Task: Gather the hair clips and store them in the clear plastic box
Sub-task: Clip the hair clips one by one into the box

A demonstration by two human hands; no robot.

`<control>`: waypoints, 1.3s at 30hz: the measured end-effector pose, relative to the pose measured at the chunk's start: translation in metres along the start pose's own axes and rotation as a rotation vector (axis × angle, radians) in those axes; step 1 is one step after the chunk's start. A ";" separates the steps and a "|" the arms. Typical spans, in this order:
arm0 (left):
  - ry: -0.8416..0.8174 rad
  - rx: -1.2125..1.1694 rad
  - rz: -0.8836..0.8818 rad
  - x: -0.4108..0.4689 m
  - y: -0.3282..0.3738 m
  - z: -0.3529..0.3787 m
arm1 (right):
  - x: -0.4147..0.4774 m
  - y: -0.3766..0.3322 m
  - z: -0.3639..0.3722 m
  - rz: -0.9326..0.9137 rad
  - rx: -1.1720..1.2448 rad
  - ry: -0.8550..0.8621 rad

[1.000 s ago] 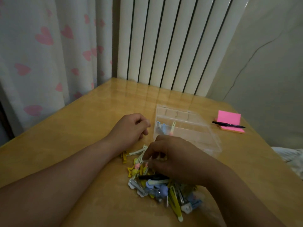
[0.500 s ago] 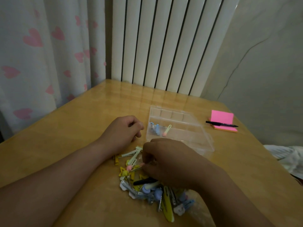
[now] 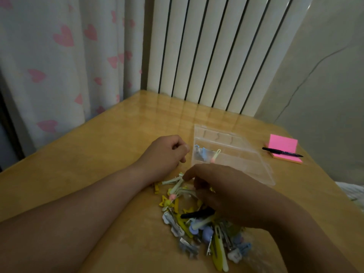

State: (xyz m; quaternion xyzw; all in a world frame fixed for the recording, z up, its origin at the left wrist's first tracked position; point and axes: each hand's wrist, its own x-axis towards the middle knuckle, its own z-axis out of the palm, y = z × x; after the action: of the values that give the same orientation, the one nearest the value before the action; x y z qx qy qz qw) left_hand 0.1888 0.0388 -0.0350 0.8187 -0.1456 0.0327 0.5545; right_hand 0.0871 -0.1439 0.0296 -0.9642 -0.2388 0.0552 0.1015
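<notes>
Head view: the right hand is reaching over the pile of hair clips on the table, fingers curled narrowly to pick one out; whether one is pinched cannot be told. The left hand is resting loosely fisted beside the clear plastic box, which is lying open nearby for short transfers and holding a few pastel clips.

A home bedroom: heart-print curtain, white radiator, wooden table

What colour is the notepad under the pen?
Bright pink: the notepad under the pen, seen from the head view.
</notes>
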 end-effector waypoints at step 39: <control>-0.033 0.047 0.031 0.000 -0.004 0.001 | 0.097 0.100 -0.021 0.680 0.161 0.186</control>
State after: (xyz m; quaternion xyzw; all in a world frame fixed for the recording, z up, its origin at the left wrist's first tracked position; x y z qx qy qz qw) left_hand 0.1900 0.0395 -0.0390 0.8297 -0.1663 0.0312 0.5320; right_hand 0.2203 -0.1882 0.0227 -0.9783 0.1109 0.0165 0.1744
